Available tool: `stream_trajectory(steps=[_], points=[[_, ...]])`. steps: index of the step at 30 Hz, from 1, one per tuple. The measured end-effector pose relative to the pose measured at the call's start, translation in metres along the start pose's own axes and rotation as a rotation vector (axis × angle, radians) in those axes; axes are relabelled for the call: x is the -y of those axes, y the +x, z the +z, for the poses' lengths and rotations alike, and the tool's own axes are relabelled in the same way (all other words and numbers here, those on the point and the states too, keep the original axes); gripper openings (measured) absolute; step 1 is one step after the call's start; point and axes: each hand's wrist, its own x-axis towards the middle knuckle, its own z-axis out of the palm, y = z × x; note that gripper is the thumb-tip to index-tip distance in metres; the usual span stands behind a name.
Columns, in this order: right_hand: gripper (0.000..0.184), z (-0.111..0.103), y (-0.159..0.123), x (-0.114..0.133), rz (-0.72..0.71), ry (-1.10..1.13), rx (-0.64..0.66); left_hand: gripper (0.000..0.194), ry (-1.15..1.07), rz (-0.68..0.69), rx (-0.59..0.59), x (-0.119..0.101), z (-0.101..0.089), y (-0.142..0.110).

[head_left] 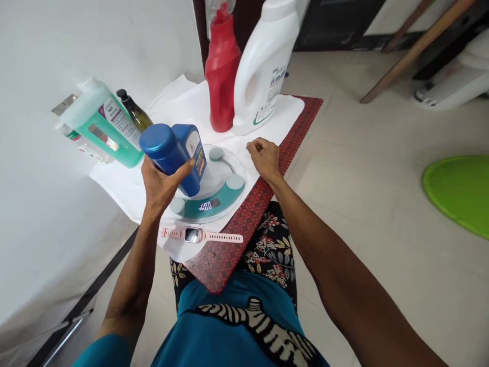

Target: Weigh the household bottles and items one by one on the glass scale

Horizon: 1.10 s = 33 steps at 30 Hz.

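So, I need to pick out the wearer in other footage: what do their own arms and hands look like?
The left hand and right hand are both bare: no gloves, and no ring, bracelet or watch that I can see. A plain teal short sleeve shows on the left upper arm; the right forearm is uncovered, its sleeve out of view.

1. It looks like a home, with household things on a cloth-covered table (250, 209).
2. Beyond the right fingers (252, 148) stand a white jug (281, 48) and red bottle (222, 69).
3. A weighing scale (227, 196) lies between both hands' fingers; pale tiled floor (344, 168) spreads right of them.
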Motion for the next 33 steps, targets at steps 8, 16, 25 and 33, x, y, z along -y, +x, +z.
stream_trajectory(steps=[8, 16, 25, 33], points=[[0.011, -0.014, 0.005, 0.021, 0.092, -0.029, 0.217, 0.096, -0.383, -0.174, -0.187, 0.04, -0.043, 0.014], [0.065, -0.002, -0.046, 0.116, -0.04, 0.218, 0.142, 0.077, -0.294, -0.51, -0.134, 0.112, -0.013, 0.043], [0.136, 0.091, -0.116, 0.155, -0.044, 0.091, 0.04, 0.061, -0.327, -0.53, -0.132, 0.157, 0.01, 0.028], [0.075, 0.096, -0.119, 0.175, 0.062, 0.118, -0.124, 0.055, -0.293, -0.549, -0.103, 0.159, 0.008, 0.032]])
